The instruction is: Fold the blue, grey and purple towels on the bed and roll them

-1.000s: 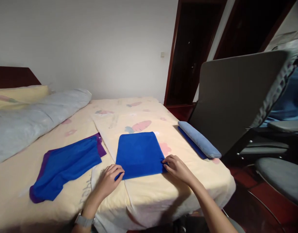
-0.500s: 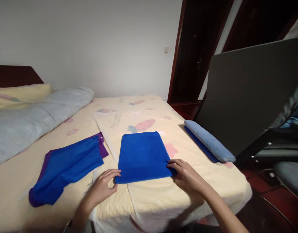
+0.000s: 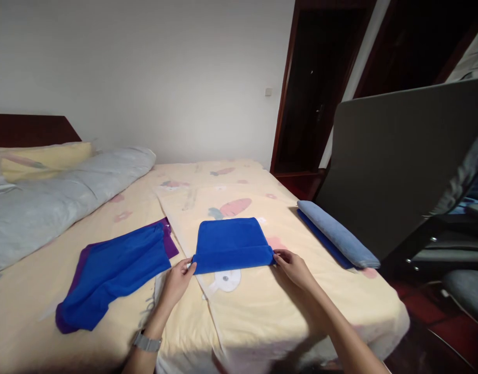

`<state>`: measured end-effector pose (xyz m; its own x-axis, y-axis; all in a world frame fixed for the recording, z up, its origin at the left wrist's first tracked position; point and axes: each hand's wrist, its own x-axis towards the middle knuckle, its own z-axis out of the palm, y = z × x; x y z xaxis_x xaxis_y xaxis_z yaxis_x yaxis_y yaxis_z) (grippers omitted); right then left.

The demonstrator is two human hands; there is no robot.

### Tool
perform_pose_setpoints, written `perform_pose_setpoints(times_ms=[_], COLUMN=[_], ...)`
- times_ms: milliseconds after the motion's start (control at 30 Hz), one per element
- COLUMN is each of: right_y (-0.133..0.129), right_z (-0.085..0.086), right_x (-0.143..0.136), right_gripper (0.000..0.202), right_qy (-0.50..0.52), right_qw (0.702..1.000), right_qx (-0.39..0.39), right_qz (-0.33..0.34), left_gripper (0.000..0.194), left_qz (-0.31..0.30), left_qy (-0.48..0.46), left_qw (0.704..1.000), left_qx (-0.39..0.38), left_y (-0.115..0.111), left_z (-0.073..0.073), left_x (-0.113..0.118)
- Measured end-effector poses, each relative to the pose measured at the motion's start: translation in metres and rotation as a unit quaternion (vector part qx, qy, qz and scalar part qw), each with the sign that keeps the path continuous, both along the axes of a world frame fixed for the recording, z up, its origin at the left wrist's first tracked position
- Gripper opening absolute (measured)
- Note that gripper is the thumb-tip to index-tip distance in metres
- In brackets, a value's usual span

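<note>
A blue cloth (image 3: 233, 236) lies on the bed, its near edge turned over into a flat band. My left hand (image 3: 179, 280) pinches the left end of that band, a small white tag showing at the fingertips. At the band's right end, my right hand (image 3: 295, 267) grips the corner between thumb and fingers. Left of my hands another blue cloth (image 3: 122, 265) is spread over a purple one (image 3: 170, 243). On the right, a rolled or folded light blue cloth (image 3: 336, 231) rests beside a darker blue one (image 3: 324, 241).
The patterned bed sheet (image 3: 277, 306) spans the view. A grey quilt (image 3: 75, 179) and a yellow pillow (image 3: 48, 158) lie at the back left. Past the right bed edge stand a large dark panel (image 3: 402, 156) and a chair (image 3: 466, 293).
The blue cloth's near edge has been folded away from me, shortening the cloth. Both hands have moved forward with it. The camera view has shifted slightly.
</note>
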<state>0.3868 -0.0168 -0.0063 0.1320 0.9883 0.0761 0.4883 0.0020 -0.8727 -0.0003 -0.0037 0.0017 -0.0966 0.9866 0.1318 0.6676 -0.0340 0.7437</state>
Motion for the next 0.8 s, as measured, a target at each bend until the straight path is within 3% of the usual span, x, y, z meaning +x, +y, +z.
perform_pose_setpoints(times_ms=[200,600,800], right_y=[0.014,0.028,0.024], right_z=[0.003,-0.008,-0.008], right_x=[-0.002,-0.002,-0.002], right_gripper=[0.035,0.042,0.023], right_qy=[-0.058,0.007,0.023], right_qw=[0.997,0.997,0.996], right_qx=[-0.046,-0.070,-0.055], right_qz=[-0.023,-0.030,-0.059], left_gripper=[0.041,0.049,0.049], left_qz=[0.002,-0.037,-0.035], left_qy=[0.014,-0.009,-0.009], left_qw=[1.000,0.998,0.996], left_qx=[-0.027,-0.058,-0.078], left_y=[0.016,0.023,0.024], left_z=[0.003,-0.003,0.000], left_x=[-0.002,-0.005,-0.005])
